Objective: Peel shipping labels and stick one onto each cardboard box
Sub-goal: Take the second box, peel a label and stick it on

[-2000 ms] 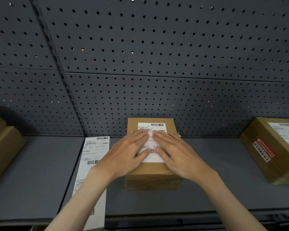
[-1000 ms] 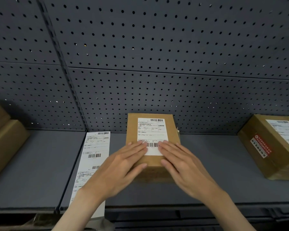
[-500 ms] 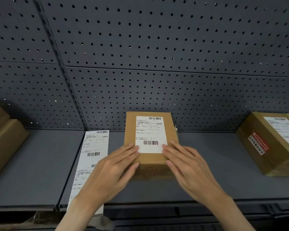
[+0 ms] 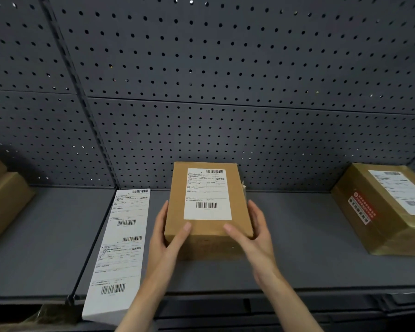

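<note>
A small cardboard box point(image 4: 203, 233) stands in the middle of the grey shelf point(image 4: 297, 248), with a white shipping label point(image 4: 207, 195) stuck flat on its top. My left hand point(image 4: 164, 238) grips the box's left side, thumb on the top near the front edge. My right hand point(image 4: 254, 233) grips the right side in the same way. A long white strip of shipping labels point(image 4: 121, 248) lies on the shelf to the left of the box, its near end hanging over the shelf's front edge.
A larger taped box point(image 4: 379, 212) bearing a white label and a red sticker sits at the right. Plain cardboard boxes point(image 4: 3, 200) stand at the far left. A grey pegboard wall point(image 4: 201, 80) backs the shelf. Bare shelf lies between the boxes.
Both hands slid off the label toward me, then moved apart to the box's left and right sides, where they now grip it.
</note>
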### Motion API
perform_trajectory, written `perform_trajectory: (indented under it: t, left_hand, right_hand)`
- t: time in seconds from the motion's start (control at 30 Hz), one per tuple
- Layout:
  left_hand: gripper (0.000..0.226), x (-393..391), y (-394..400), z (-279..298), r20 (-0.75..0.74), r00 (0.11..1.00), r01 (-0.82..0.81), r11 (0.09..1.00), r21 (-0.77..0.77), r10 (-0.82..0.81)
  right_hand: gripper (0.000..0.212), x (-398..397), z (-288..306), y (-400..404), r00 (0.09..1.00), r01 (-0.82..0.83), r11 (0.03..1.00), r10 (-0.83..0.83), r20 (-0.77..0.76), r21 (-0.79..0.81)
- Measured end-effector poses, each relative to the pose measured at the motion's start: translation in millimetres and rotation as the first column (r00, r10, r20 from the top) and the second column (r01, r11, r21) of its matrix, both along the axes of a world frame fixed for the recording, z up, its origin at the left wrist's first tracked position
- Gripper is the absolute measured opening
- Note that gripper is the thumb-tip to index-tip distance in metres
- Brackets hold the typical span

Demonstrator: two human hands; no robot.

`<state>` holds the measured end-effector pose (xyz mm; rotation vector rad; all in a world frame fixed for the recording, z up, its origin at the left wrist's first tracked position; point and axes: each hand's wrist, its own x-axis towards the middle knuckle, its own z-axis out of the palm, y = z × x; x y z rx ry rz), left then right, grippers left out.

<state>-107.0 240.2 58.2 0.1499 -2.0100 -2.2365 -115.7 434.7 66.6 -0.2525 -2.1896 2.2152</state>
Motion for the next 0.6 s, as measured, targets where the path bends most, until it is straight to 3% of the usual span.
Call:
perform_trajectory:
  t: [0.1,0.27,0.6]
  left_hand:
    - [0.079,3,7,-3,0.011,0.999,-0.04,0.999,-0.002,0.04]
    - [0.081,4,9,-3,-0.004,0.996,-0.084,0.996,0.006,0.084]
    - [0.074,-7,60,22,-0.133,0.991,-0.012,1.0,-0.008,0.011]
  right_hand:
    - [0.086,1,-5,-4,1.0,0.012,1.0,-0.012,0.016,-0.003]
    - [0.077,6,-1,-6,1.0,0.018,1.0,-0.018,-0.015,-0.018]
    - [0.085,12,29,55,0.991,0.119,0.993,-0.118,-0.068,0.014]
